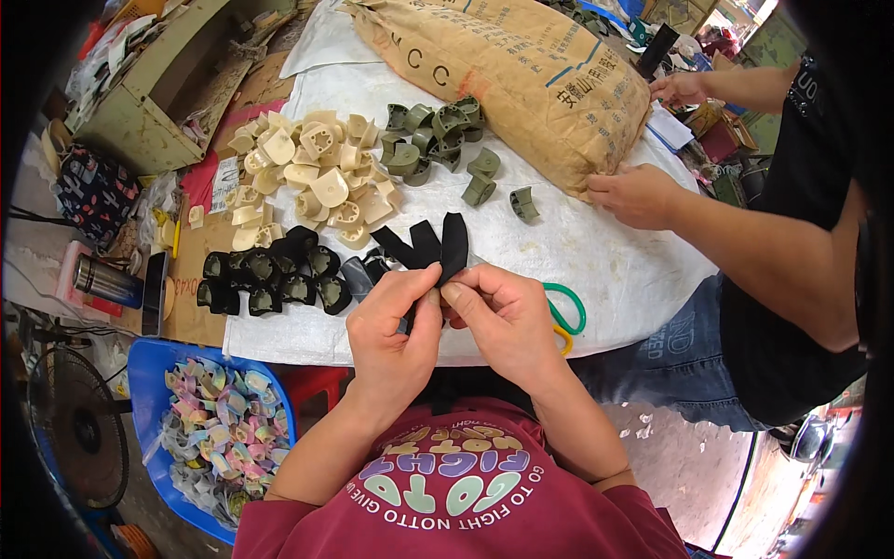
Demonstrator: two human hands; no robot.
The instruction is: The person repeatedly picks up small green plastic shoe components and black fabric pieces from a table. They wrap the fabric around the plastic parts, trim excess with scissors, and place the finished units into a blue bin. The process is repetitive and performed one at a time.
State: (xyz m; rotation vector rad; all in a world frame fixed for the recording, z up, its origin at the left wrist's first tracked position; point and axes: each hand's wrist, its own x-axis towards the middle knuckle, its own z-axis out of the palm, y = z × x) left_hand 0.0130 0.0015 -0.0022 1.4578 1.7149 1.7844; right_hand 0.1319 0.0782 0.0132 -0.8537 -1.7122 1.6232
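Note:
My left hand [399,317] and my right hand [503,321] meet at the table's near edge, thumbs and fingers pinched together. Between them they grip a black fabric strip [453,244] that stands up from the fingertips. Two more black strips [410,244] fan out just beyond my left hand; whether they are held or lying there, I cannot tell. Several curved black plastic caps [270,270] lie left of my left hand. Partly hidden behind my right hand is a pair of scissors with green and yellow handles [570,312].
A pile of cream plastic caps [321,172] and some olive green ones [433,135] lie on the white sheet [605,270]. Another person's hands [638,196] touch a large brown sack [521,84] at the right. A blue bin [154,391] of pastel pieces and a fan [79,429] stand lower left.

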